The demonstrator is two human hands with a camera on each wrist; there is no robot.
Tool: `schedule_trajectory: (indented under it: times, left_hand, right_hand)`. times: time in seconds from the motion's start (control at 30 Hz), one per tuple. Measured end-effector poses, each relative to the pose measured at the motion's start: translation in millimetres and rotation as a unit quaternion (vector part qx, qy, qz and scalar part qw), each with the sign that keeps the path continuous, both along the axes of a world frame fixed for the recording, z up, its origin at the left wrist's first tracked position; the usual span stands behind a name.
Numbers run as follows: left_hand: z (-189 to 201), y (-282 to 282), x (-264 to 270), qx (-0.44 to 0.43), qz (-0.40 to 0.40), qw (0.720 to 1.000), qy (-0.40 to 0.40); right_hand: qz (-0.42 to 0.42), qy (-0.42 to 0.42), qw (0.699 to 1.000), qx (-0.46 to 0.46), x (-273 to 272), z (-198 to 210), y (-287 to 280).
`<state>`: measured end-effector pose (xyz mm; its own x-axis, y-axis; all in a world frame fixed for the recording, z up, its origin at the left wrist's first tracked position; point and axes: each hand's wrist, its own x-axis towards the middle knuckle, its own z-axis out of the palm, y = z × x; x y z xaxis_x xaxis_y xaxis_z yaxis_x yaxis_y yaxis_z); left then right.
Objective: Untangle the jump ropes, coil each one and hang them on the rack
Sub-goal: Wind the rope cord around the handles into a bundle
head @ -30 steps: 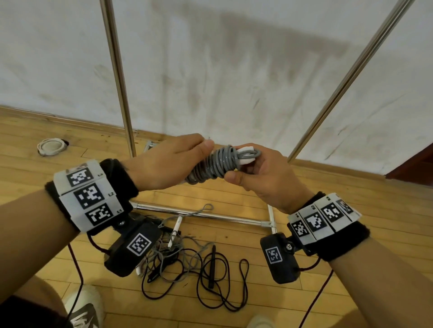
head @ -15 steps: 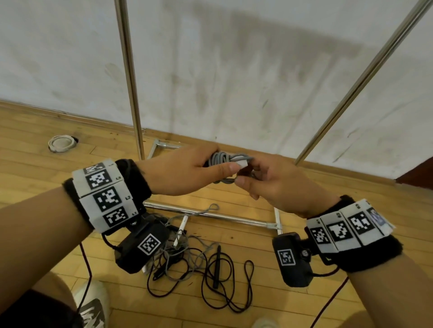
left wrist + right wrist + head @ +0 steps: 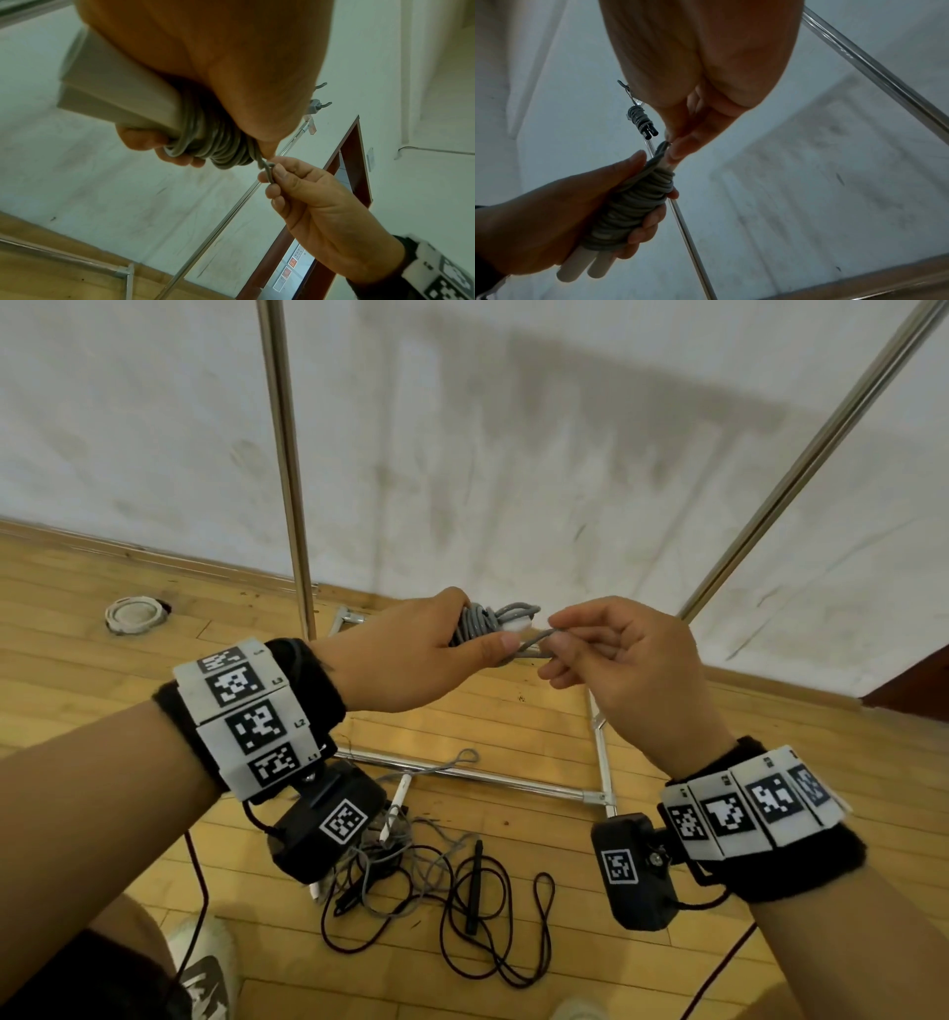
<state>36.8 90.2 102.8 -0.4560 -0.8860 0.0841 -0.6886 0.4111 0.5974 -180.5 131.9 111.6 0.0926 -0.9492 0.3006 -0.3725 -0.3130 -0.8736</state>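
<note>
Metal rack (image 3: 287,469) stands against the wall, uprights rising from a base frame on the wooden floor (image 3: 77,690); an already coiled rope bundle with dark handles (image 3: 639,121) hangs from the rack's top area, seen only in the right wrist view; on the floor in front of the base, a tangled pile of black and grey ropes (image 3: 436,880) lies loose, handles mixed in; left hand (image 3: 405,667) is held up in front of the rack, fingers and thumb wrapped round the grey jump rope (image 3: 480,626), which is wound in tight turns round its two white handles (image 3: 582,266), handle ends sticking out below the fist; right hand (image 3: 621,670), just beside the left, pinches the rope's loose end (image 3: 267,171) between thumb and forefinger, other fingers curled; small white ring-shaped object (image 3: 134,614) on floor near wall, left.
</note>
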Motion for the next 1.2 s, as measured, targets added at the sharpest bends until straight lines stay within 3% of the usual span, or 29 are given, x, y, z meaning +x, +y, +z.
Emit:
schedule_trajectory:
  times: [0.37,0.63,0.77,0.9,1.03,1.2]
  left_hand:
    - [0,2,-3,-0.049,-0.035,0.997,-0.043]
    - [-2,5,-2,-0.141,-0.043,0.983,-0.105]
    - [-7,5,-5,-0.120,-0.045,0.986,-0.108]
    - [-9,1,-7,-0.080,-0.042,0.993,-0.072]
    - [-10,-2,-3,-0.062,-0.038,0.996,-0.055]
    - [-11,-4,0,-0.054,-0.023,0.998,-0.035]
  right_hand:
    - [-0.007,-0.075,0.997,0.029,16,-9,-5]
    - [0.002,-0.039,0.998,0.041,18,-11,-8]
    - [-0.014,-0.017,0.998,0.066,15,-11,-13]
    - [-0.011,-0.073,0.994,0.082,15,-8,-19]
    - [0.044,-0.098,0.988,0.115,12,-6,-22]
    - [0.074,-0.023,0.995,0.056,7,-9,-24]
